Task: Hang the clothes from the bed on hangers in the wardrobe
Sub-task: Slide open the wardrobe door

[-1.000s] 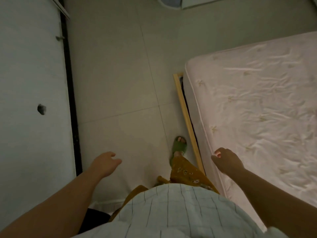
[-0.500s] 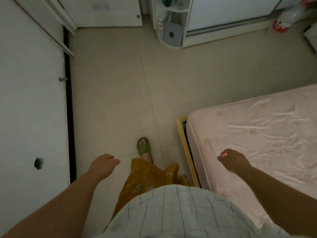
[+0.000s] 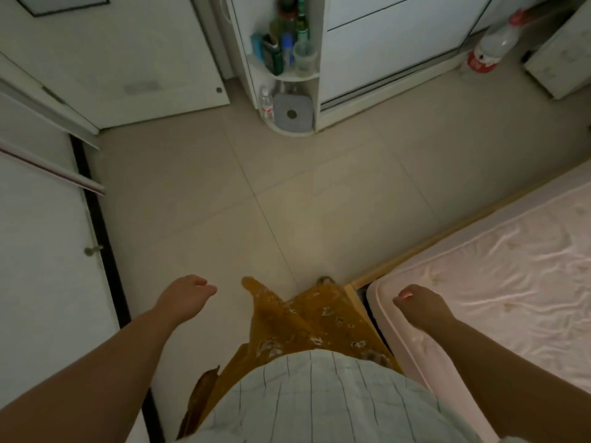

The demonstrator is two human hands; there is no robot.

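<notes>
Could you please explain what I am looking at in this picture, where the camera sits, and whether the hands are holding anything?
There is no machine here. The picture comes from a wide-angle camera worn on a person's head, looking forward and down, so you see their own body from above: a checked shirt and a mustard patterned skirt. The left hand hangs over the tiled floor, loosely curled and holding nothing. The right hand is also empty, above the corner of the bed, whose pink sheet is wrinkled; no clothes lie on the part shown. On the left is a white sliding door, perhaps the wardrobe. Ahead stands a corner shelf with bottles.
</notes>
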